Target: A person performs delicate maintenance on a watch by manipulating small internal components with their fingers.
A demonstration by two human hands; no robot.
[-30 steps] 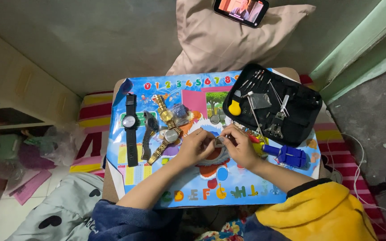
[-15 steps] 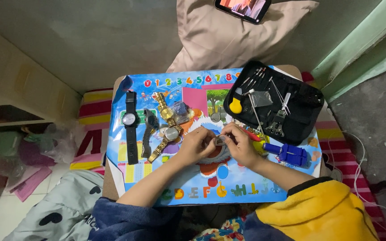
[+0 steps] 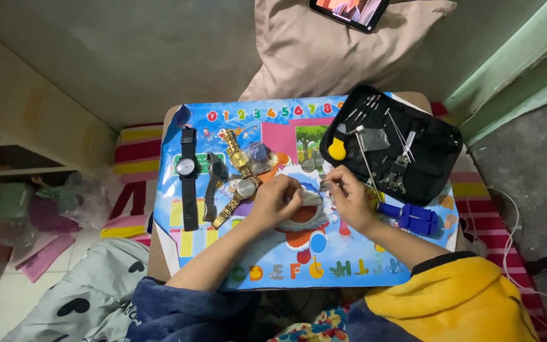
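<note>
The left hand (image 3: 278, 199) and right hand (image 3: 348, 197) meet over the middle of the bench (image 3: 413, 101), which is covered by a glossy, brightly printed children's mat (image 3: 273, 266). Between them sits a small metal watch part (image 3: 326, 185), pinched at the fingertips of the right hand and lying at about 3 o'clock from the left hand. The left hand is curled, its fingers bent toward the same part; whether it actually grips the part cannot be told, since the piece is too small and partly hidden.

At 9 o'clock from the left hand lie three watches side by side: a black strap watch (image 3: 187, 177) with a round pale dial, laid out straight; a dark grey watch (image 3: 214, 185) with a curved band; and a gold link-bracelet watch (image 3: 238, 180), shiny and jointed. At 1 o'clock from the right hand is an open black tool case (image 3: 432, 164), soft fabric, holding thin steel tools and a yellow rounded tool (image 3: 337, 149). A blue plastic holder (image 3: 413, 218) lies at 4 o'clock from the right hand. A beige pillow (image 3: 324, 50) rests beyond the bench at 12 o'clock.
</note>
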